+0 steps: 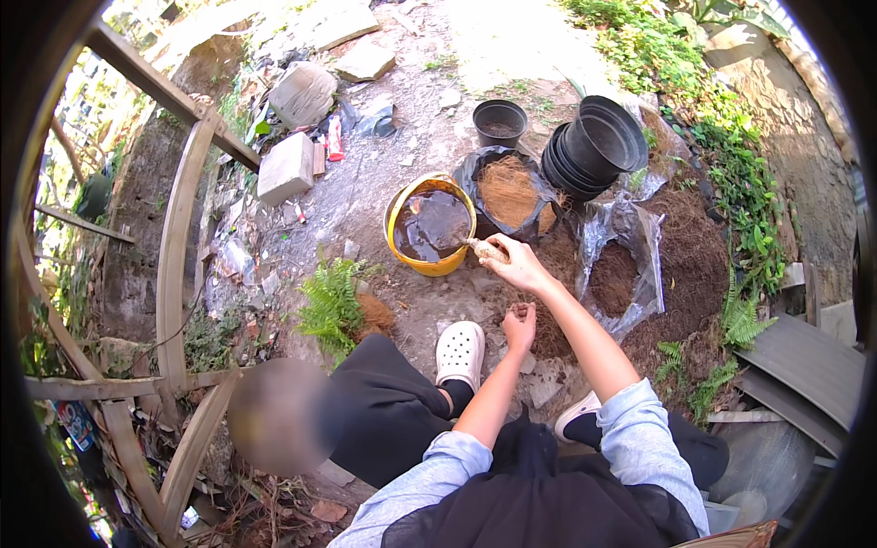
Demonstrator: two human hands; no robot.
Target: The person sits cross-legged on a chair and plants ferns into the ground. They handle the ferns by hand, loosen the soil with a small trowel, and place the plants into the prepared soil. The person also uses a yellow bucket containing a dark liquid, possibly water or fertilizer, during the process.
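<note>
My right hand point(519, 264) grips the pale, soil-flecked handle of a hand tool point(490, 251), probably a trowel. Its far end reaches over the rim of a yellow bucket point(438, 266) and into the dark, wet contents point(428, 222), so the blade is mostly hidden. Lower down, my left hand point(519, 327) hovers over the ground with curled, dirt-stained fingers; whether anything is inside them does not show. Just beyond my right hand, a black plastic bag point(474, 181) holds brown fibre point(507, 188), which looks like coconut coir. Right of my forearm lies a torn clear plastic bag point(647, 264) with dark soil in it.
Stacked black plant pots point(589, 147) lean at the back right, beside a single black pot point(500, 123). A fern point(332, 305) with a fibrous root ball lies left of my clog point(460, 353). Concrete blocks point(286, 168) and a wooden frame point(181, 253) stand left; corrugated sheets point(801, 363) lie right.
</note>
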